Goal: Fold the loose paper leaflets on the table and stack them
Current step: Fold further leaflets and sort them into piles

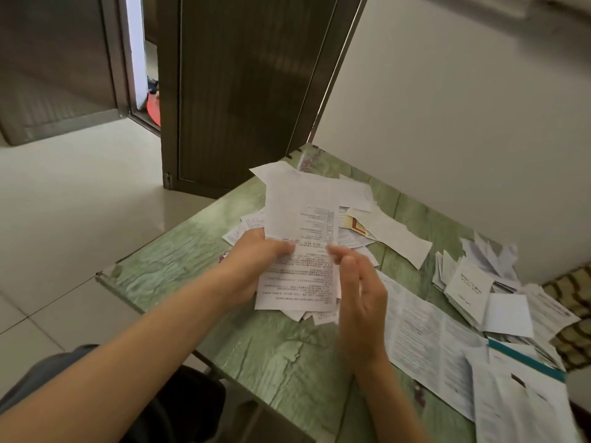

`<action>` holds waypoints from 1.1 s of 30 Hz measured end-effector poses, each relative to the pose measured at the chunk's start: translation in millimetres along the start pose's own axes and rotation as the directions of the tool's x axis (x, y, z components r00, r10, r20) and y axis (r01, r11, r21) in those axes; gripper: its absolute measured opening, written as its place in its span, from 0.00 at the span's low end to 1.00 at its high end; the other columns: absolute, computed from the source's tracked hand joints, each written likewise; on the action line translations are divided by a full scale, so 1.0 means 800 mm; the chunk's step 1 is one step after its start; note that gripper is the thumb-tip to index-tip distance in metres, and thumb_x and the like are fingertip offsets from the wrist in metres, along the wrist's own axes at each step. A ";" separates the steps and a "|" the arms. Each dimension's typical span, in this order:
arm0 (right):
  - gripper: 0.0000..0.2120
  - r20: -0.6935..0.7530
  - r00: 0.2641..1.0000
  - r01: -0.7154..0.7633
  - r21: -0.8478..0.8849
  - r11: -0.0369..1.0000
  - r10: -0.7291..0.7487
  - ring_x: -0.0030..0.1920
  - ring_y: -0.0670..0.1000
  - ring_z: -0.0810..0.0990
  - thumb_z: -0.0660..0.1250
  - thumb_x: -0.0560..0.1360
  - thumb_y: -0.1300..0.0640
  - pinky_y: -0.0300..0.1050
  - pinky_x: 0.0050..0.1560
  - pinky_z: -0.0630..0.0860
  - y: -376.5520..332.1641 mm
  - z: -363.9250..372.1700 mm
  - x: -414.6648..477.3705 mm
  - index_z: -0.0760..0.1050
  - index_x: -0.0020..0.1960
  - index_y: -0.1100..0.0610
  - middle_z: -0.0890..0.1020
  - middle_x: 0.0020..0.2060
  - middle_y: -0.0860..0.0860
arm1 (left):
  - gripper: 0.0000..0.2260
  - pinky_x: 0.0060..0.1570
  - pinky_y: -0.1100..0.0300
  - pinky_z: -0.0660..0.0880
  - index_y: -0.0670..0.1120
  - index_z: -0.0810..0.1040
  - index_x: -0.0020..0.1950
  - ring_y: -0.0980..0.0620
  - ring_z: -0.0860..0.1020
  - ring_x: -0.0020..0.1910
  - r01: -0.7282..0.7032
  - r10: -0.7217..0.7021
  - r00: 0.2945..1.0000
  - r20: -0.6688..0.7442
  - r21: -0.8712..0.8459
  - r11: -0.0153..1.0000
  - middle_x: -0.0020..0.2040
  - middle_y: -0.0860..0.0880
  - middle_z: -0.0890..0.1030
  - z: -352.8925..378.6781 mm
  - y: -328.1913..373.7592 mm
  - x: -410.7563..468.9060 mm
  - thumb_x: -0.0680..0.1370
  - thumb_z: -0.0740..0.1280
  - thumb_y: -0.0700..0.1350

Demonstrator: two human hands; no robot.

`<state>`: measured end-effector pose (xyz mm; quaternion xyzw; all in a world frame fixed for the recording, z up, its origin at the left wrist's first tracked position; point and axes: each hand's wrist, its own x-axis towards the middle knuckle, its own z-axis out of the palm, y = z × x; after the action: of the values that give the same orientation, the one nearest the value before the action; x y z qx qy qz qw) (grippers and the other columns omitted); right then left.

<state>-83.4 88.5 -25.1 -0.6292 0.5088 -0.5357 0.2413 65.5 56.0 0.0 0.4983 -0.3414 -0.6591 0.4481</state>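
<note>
Left hand (256, 260) pinches a printed leaflet (300, 238) by its left edge, thumb on the printed face and fingers hidden behind. The sheet is held raised above the green table (271, 362), probably so that it can be turned and creased in the air. Right hand (361, 302) stands edge-on just beside the sheet's right margin, fingers straight and loosely parted, gripping nothing; whether its fingertips touch the paper cannot be told. Judged from this pose, it is placed to take the free edge and bring it over for a fold. To the near right, a large unfolded sheet (422, 334) lies flat on the table, partly under other papers. Farther right, a stack of folded leaflets (470, 289) sits in a rough pile apart from the unfolded ones, presumably as the finished lot. Beyond the printed leaflet, a loose heap (393, 231) of unsorted papers covers the table's middle, so much of the task seems left. Behind the table stands a dark door (240, 91).
</note>
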 end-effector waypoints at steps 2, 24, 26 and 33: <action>0.15 -0.043 0.990 -0.133 0.028 0.991 0.134 0.50 0.42 0.79 0.66 0.74 0.42 0.39 0.48 0.78 -0.002 -0.012 0.011 0.74 0.57 0.49 0.80 0.53 0.48 | 0.08 0.50 0.47 0.79 0.40 0.78 0.56 0.43 0.83 0.48 0.033 -0.033 0.995 0.092 0.005 0.999 0.50 0.42 0.84 -0.007 0.003 -0.003 0.78 0.63 0.36; 0.16 0.247 0.891 -0.444 0.297 0.845 0.381 0.38 0.51 0.83 0.61 0.75 0.72 0.39 0.29 0.78 -0.013 -0.040 0.019 0.82 0.38 0.58 0.85 0.38 0.52 | 0.11 0.42 0.55 0.81 0.41 0.79 0.54 0.48 0.84 0.45 0.105 -0.122 0.972 0.200 0.095 0.990 0.47 0.44 0.85 -0.011 0.009 -0.010 0.78 0.64 0.46; 0.18 0.252 0.879 -0.468 0.299 0.831 0.405 0.40 0.52 0.83 0.56 0.77 0.71 0.39 0.32 0.76 -0.011 -0.043 0.020 0.83 0.42 0.58 0.85 0.40 0.53 | 0.08 0.33 0.61 0.79 0.41 0.80 0.54 0.52 0.84 0.38 0.047 -0.069 0.990 0.124 0.174 0.984 0.43 0.46 0.85 -0.011 0.007 -0.009 0.77 0.66 0.42; 0.14 0.377 0.845 -0.506 0.329 0.797 0.380 0.41 0.54 0.81 0.65 0.72 0.49 0.46 0.39 0.76 -0.010 -0.054 0.026 0.79 0.52 0.57 0.83 0.40 0.56 | 0.07 0.41 0.58 0.81 0.43 0.82 0.51 0.49 0.84 0.44 -0.035 -0.028 0.974 0.224 0.275 0.961 0.45 0.46 0.85 -0.016 0.008 -0.013 0.76 0.68 0.42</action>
<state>-121.6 83.4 4.0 -0.4966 0.4756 -0.4601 0.5617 80.8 63.5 5.8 0.4775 -0.4799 -0.6562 0.3333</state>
